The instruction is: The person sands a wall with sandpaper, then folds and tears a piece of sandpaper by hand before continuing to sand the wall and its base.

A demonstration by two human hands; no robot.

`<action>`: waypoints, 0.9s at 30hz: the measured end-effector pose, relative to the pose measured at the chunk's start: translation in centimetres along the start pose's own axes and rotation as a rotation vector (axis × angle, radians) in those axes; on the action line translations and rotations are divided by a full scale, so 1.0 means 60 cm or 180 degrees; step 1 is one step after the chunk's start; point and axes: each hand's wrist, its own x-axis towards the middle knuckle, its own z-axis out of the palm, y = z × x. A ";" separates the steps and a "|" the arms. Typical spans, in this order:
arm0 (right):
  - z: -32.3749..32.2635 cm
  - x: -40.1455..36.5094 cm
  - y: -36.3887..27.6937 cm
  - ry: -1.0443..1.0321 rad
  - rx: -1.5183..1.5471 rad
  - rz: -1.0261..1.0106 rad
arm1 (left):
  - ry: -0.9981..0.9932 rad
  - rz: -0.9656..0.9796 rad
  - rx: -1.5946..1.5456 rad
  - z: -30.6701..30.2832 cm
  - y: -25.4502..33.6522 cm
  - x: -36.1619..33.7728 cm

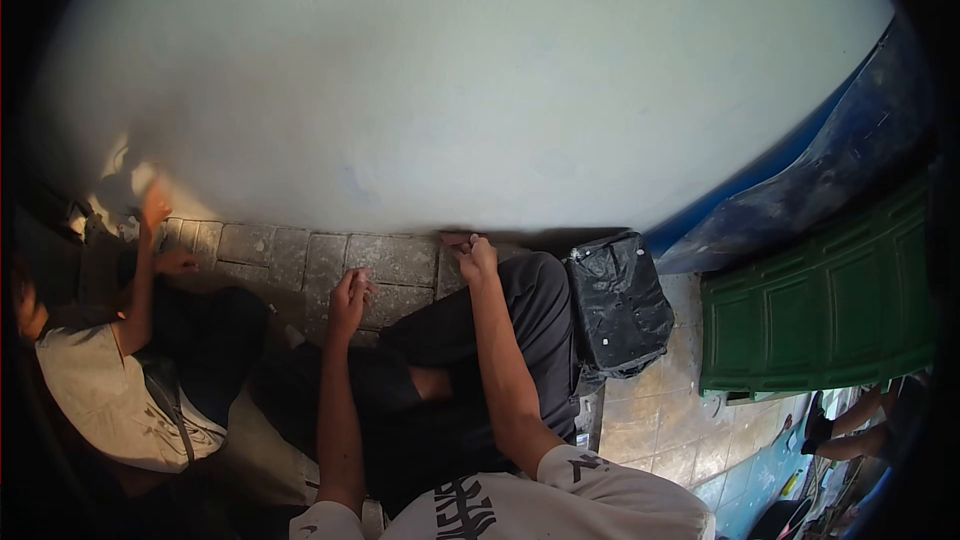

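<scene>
My left hand hovers over the paving blocks, its fingers curled in. A pale spot shows at the fingertips, too small to name. Closer to the foot of the pale wall, my right hand is closed. At its fingers is a small brownish flat piece; I cannot make out what it is or whether the hand grips it. My bent leg in dark trousers lies beside the right forearm.
A black plastic-wrapped box stands right of my knee. Farther right are a green panelled object and a blue sheet. At left a co-worker sits, one hand raised at the wall. Another person's legs show at lower right.
</scene>
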 end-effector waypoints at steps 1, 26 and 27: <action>-0.006 0.006 0.006 0.0008 0.0020 -0.0024 | -0.0005 0.0014 0.0003 0.000 0.001 0.004; 0.014 -0.050 -0.010 -0.0307 0.0609 -0.0131 | 0.0038 -0.0087 -0.0104 0.004 -0.003 0.003; 0.019 -0.048 -0.013 -0.0247 0.0598 -0.0085 | 0.0028 -0.0105 -0.0130 0.004 -0.005 0.002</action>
